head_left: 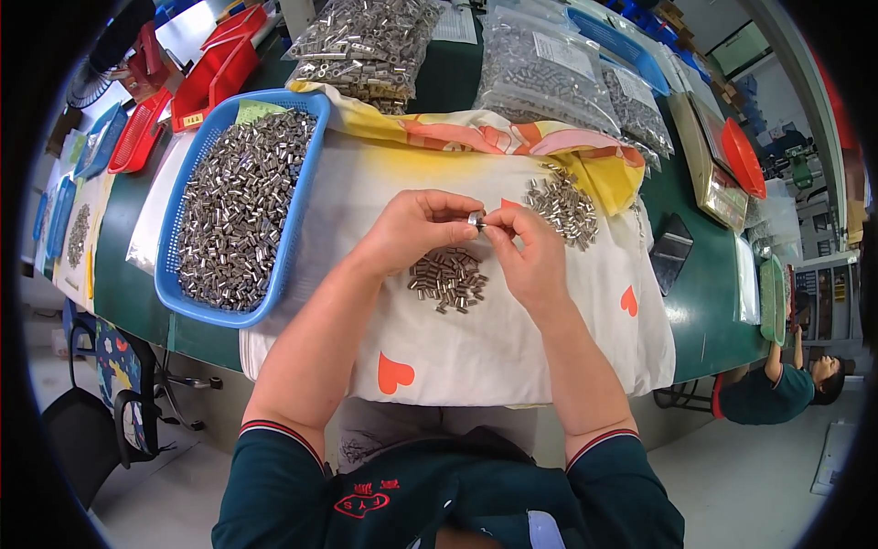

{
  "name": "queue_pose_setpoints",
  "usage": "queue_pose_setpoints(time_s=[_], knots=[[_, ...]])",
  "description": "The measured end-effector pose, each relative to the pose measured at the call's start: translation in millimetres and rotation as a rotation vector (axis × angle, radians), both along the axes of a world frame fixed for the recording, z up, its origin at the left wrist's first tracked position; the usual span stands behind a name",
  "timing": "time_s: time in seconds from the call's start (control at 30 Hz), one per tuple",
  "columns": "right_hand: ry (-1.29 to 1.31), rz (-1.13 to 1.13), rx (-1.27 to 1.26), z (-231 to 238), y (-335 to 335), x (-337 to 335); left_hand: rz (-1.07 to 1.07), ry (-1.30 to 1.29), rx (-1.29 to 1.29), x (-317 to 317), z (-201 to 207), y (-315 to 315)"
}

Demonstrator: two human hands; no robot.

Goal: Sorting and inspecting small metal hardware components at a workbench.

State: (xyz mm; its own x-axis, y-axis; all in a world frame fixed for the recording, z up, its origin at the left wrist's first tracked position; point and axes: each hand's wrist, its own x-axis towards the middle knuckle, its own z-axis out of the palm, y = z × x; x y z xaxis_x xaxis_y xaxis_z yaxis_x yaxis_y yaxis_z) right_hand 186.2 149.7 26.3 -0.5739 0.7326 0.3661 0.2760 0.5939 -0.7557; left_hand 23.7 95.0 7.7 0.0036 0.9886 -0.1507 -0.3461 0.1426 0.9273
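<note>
Over the middle of a white cloth (439,352) with red hearts, my hands meet fingertip to fingertip. My left hand (421,229) pinches a small shiny metal sleeve (475,220). The fingers of my right hand (526,252) are pinched against the sleeve's right side, on a small dark piece too tiny to name. Just below my hands lies a pile of short metal sleeves (446,277). Beyond my right hand is a second, looser pile of metal sleeves (565,206). To the left stands a blue plastic basket (311,174) full of similar sleeves.
Clear bags of metal parts (549,78) line the back of the green table (128,293). Red trays (215,78) stand at the far left. A dark phone-like object (672,252) and a red-orange bowl (743,157) are at the right. Another person (777,393) sits far right.
</note>
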Motion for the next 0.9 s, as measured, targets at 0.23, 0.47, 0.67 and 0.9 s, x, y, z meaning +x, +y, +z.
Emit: queue_pose_setpoints(time_s=[0.23,0.47,0.67,0.9], knots=[[-0.019,0.002,-0.043,3,-4,-3,-0.007,0.066,-0.007,-3,6,-3],[0.047,0.007,-0.15,5,-4,-2,0.004,0.097,-0.017,-1,11,-4],[0.058,0.083,-0.445,8,8,5,-0.054,0.041,-0.017,-3,11,-4],[0.01,0.106,-0.466,4,15,7,-0.12,0.136,-0.034,-6,9,-5]])
